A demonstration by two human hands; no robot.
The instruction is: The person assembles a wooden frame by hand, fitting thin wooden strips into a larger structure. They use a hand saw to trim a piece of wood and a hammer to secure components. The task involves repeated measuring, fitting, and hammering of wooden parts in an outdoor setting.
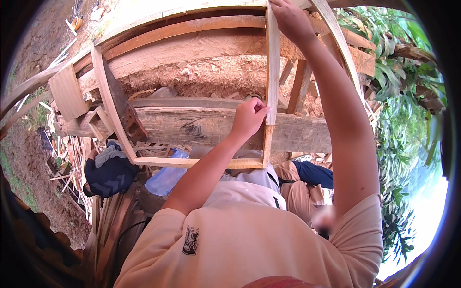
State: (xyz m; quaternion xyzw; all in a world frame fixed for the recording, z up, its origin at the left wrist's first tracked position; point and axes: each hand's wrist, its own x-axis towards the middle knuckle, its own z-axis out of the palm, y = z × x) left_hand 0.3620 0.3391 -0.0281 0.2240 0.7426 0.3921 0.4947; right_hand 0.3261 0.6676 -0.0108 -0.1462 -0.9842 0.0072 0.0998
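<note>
A narrow pale wooden strip (272, 67) runs upright in view along the crosspiece of a wooden frame (201, 163). At the strip's lower part, my left hand (248, 115) is closed, its thumb and forefinger pinching the strip's edge. My right hand (292, 21) reaches to the strip's far end, with fingers bent round it; the fingertips are partly cut off by the picture's upper edge. Below the strip's end, a yellower length of the crosspiece (267, 146) meets the frame's near rail at a corner.
A thick beam (216, 126) lies beneath the frame, and a wide plank (192, 47) beyond it. A flat board piece (67, 93) sits left. One person in dark clothes (111, 170) bends at left; another person (302, 180) is near my right side. Leafy plants (398, 144) border the right.
</note>
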